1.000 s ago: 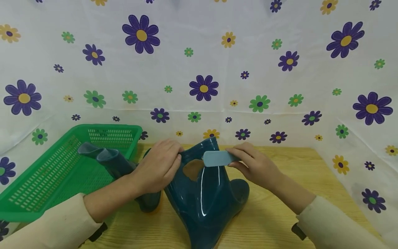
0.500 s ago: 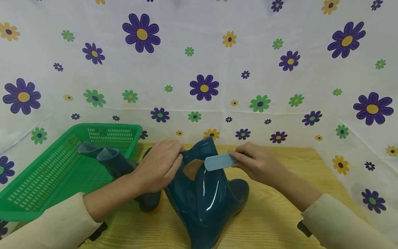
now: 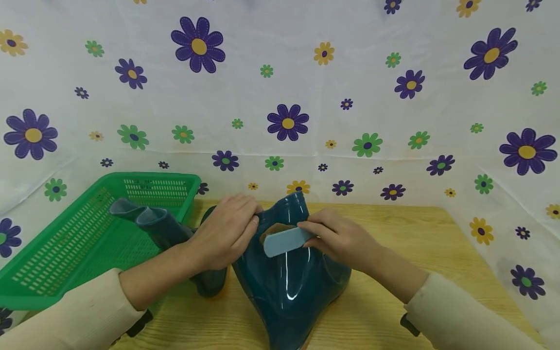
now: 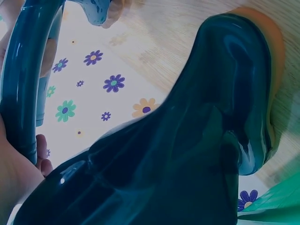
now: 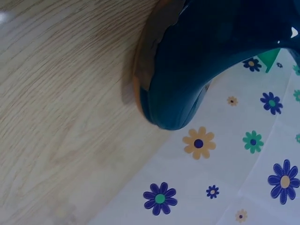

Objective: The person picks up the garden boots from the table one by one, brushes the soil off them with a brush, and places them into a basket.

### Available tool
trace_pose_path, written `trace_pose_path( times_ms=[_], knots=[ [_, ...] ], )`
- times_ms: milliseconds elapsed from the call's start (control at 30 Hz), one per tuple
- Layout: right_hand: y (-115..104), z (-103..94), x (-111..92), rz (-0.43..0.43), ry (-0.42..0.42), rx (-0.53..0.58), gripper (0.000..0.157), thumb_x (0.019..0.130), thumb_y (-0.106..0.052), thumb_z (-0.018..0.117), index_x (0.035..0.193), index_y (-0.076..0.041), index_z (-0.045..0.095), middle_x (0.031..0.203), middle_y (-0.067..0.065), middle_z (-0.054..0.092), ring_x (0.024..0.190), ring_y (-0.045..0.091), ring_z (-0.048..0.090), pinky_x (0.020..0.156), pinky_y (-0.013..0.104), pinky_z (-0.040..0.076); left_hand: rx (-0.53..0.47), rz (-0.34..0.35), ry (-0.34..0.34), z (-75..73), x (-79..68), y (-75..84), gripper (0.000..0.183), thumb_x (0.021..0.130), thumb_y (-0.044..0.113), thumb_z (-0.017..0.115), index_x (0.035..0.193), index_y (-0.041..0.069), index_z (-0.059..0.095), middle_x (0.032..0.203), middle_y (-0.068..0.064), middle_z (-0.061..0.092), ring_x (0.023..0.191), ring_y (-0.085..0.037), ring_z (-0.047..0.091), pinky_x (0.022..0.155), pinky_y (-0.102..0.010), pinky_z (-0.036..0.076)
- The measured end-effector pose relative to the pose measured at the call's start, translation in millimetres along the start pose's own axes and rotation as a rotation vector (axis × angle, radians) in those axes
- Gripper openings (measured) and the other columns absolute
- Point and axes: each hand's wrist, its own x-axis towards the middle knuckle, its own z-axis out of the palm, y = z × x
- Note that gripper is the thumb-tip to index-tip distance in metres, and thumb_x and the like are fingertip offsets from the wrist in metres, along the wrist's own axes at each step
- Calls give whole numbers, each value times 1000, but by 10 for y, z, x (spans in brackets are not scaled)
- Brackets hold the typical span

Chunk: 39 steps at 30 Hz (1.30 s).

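Observation:
A glossy dark teal rubber boot (image 3: 284, 291) lies on the table in the middle of the head view. It has a brown area (image 3: 275, 227) near its upper part. My left hand (image 3: 227, 233) grips its upper edge; in the left wrist view the thumb and fingers wrap a curved teal band (image 4: 21, 70). My right hand (image 3: 341, 238) pinches a light-blue flat strip with a rounded end (image 3: 286, 241), held over the brown area. Its underside is hidden, and I cannot tell whether it touches the boot. The right wrist view shows a boot toe (image 5: 173, 98) with an orange sole.
A green perforated basket (image 3: 57, 243) stands at the left. Another dark teal boot (image 3: 166, 231) with an orange sole leans over its edge, partly behind my left arm. The wood-grain table (image 3: 393, 291) meets a flower-printed cloth (image 3: 372, 58) at the back.
My right hand has moved left and slightly down with the light-blue strip, from the boot's right side to over the brown area. My left hand keeps its grip in place.

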Motion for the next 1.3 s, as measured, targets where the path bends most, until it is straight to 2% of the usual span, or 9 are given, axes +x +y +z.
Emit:
trace_pose_path(
  times_ms=[167, 300, 467, 733, 1000, 1200, 1300],
  knots=[
    [-100, 18, 92, -144, 63, -19, 37, 85, -25, 68, 117, -7, 62, 98, 5, 64, 81, 14, 60, 76, 22, 52, -33, -18, -10, 2, -3, -17, 17, 96, 15, 41, 94, 11, 57, 80, 3, 51, 79, -13, 46, 79, -34, 39],
    [-147, 9, 109, -193, 78, -20, 38, 85, -24, 68, 118, -6, 62, 97, 6, 65, 81, 14, 61, 76, 22, 52, -47, -36, -15, 7, -9, -34, 17, 96, 14, 41, 94, 11, 57, 80, 3, 52, 79, -13, 47, 80, -35, 39],
    [-106, -22, 74, -169, 52, -45, 37, 88, -23, 65, 119, -4, 60, 95, 7, 62, 75, 15, 58, 71, 20, 51, -42, -51, -22, 17, -21, -38, 17, 96, 15, 40, 93, 12, 57, 79, 4, 51, 77, -12, 46, 80, -35, 39],
    [-21, -172, 47, -187, 39, -183, 34, 92, -24, 58, 120, -5, 61, 93, 9, 62, 77, 16, 58, 68, 22, 51, -28, -57, -31, 13, -27, -23, 18, 97, 16, 40, 94, 12, 57, 78, 4, 51, 78, -13, 47, 81, -34, 41],
    [101, -265, -41, -139, 48, -154, 33, 98, -24, 48, 119, -3, 61, 92, 9, 60, 72, 15, 54, 64, 21, 49, -19, -51, -24, 13, -32, -30, 18, 97, 15, 39, 94, 12, 57, 79, 4, 51, 78, -13, 48, 82, -35, 41],
    [262, -397, -182, -56, 88, -153, 36, 97, -28, 48, 111, -1, 67, 92, 11, 58, 75, 16, 51, 62, 21, 45, -27, -40, -18, 13, -41, -38, 17, 96, 14, 39, 91, 13, 55, 76, 5, 49, 75, -12, 45, 80, -34, 40],
    [304, -443, -217, -57, 87, -183, 37, 97, -30, 48, 109, -2, 69, 91, 11, 58, 74, 16, 53, 61, 22, 48, -27, -35, -19, 8, -38, -33, 17, 96, 14, 40, 92, 13, 56, 77, 5, 50, 76, -12, 45, 79, -34, 40]
  ],
)
